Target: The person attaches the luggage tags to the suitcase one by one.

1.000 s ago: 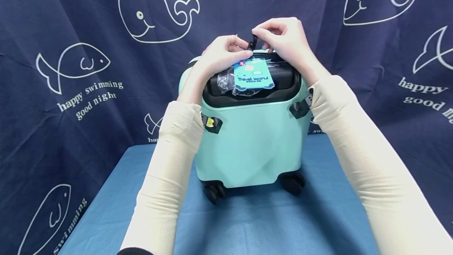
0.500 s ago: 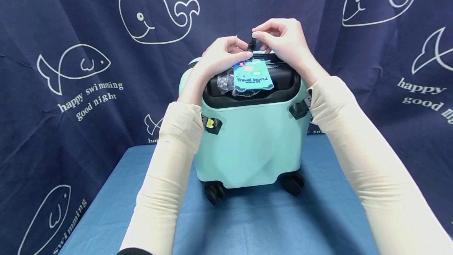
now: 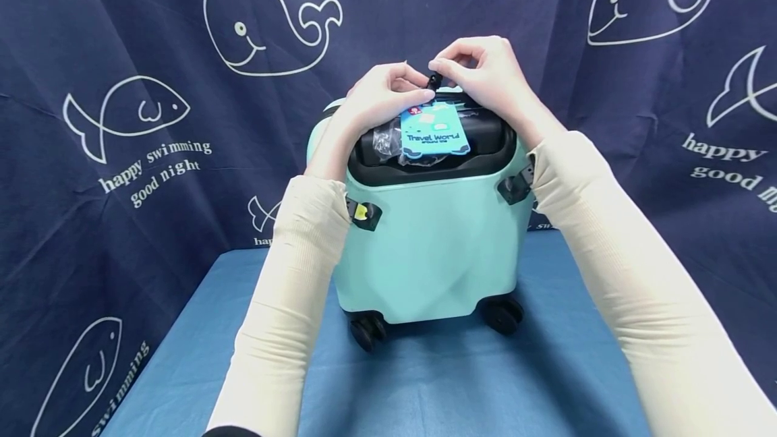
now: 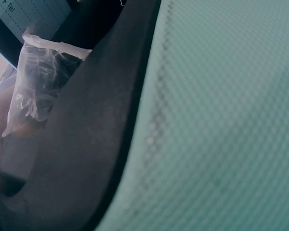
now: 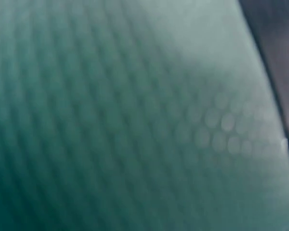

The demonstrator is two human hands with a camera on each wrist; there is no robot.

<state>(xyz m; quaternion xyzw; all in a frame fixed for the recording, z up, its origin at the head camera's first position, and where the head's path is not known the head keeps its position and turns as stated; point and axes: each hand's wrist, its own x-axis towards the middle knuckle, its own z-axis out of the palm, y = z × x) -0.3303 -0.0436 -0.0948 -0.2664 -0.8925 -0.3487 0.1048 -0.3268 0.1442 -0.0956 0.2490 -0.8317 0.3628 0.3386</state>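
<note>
A mint-green suitcase (image 3: pixel 437 248) stands upright on its black wheels. A blue luggage tag (image 3: pixel 434 130) reading "Travel World" hangs over the black recess at its top, from a black strap (image 3: pixel 434 81) with a small buckle. My left hand (image 3: pixel 381 96) pinches the lower part of this strap between thumb and fingers. Just above and to the right, the thumb and index finger of my right hand (image 3: pixel 485 74) pinch the strap's upper end. The left wrist view catches a corner of the tag (image 4: pixel 31 19); the right wrist view holds only blurred suitcase shell (image 5: pixel 111 115) and a dark edge.
Clear crinkled plastic wrap (image 4: pixel 38 84) lies in the black recess beside the tag. Two black corner clips (image 3: pixel 364 213) sit on the suitcase's front. A blue cloth (image 3: pixel 425 383) covers the table, and a navy curtain (image 3: pixel 388 5) with whale drawings hangs close behind.
My right hand has come down slightly toward the left, and less of the strap shows above the buckle. The left hand, tag and suitcase stay put.
</note>
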